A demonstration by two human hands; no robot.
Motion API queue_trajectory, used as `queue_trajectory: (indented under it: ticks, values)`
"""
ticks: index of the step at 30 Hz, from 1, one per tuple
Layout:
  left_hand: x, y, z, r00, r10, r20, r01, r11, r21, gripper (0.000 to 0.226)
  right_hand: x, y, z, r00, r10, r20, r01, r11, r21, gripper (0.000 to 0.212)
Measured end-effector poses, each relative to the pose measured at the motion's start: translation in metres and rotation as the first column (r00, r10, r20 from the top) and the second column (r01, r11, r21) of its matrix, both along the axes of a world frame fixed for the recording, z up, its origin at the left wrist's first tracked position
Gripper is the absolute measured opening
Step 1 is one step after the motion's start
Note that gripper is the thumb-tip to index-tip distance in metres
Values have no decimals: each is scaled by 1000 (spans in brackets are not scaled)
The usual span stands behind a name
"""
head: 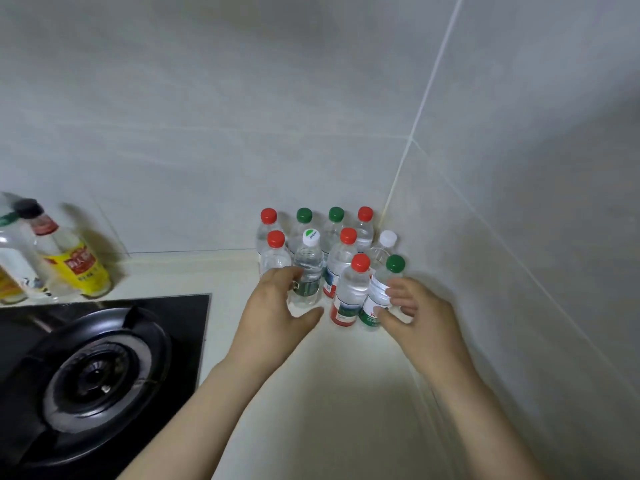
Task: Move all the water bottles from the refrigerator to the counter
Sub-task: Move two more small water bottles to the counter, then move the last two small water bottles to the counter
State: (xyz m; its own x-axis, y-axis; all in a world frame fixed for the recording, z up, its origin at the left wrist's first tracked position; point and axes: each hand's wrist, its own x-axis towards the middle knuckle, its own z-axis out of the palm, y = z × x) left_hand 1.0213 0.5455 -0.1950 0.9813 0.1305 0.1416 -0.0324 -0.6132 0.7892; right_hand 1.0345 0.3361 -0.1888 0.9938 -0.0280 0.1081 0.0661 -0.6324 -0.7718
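Clear plastic water bottles point(341, 263), 10 in all, stand upright in a tight cluster on a cream counter point(311, 393), pushed into the corner where 2 grey tiled walls point(242, 133) meet. The back row of 4 has caps of red, green, green and red. The middle row of 4 has caps of red, white, red and white. 2 more stand in front, 1 red-capped and 1 green-capped.

The left hand point(273, 306) reaches in from below. Its fingers curl round the left side of the white-capped clear bottle with a dark green label point(307, 271), in the middle row. Its thumb stretches out in front of the bottle's base, and whether it touches is unclear.

The right hand point(415, 317) holds the green-capped clear bottle with a green and white label point(379, 289), the front right 1. Fingers wrap its right side and the thumb presses on the label low down. This bottle leans slightly left, against its red-capped neighbour.

To the left, a black glass gas hob point(188, 306) with a round burner point(97, 372) is set into the counter. Behind it, against the wall, stands a glass bottle with a yellow label and dark cap point(74, 261), with a blurred clear bottle point(14, 258) beside it.
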Motion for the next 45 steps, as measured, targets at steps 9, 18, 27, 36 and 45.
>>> queue_trajectory:
  ticks: [9, 18, 27, 36, 45]
  values:
    - [-28, 49, 112, 951, 33, 307, -36, 999, 2, 58, -20, 49, 127, 942, 126, 310, -155, 985, 72, 41]
    - [-57, 72, 193, 877, 5, 481, -22, 999, 28, 55, -39, 76, 202, 855, 183, 485, -284, 948, 144, 40]
    - [-88, 86, 229, 790, 225, 570, -288, 957, 22, 53, -18, 108, 236, 746, 371, 553, -512, 851, 120, 40]
    - [-185, 108, 243, 621, 508, 597, -644, 764, 19, 53, -42, 180, 258, 495, 647, 579, -813, 580, 47, 39]
    - [-329, 121, 253, 424, 658, 623, -859, 509, 47, 54, -152, 255, 267, 225, 753, 619, -961, 275, 15, 41]
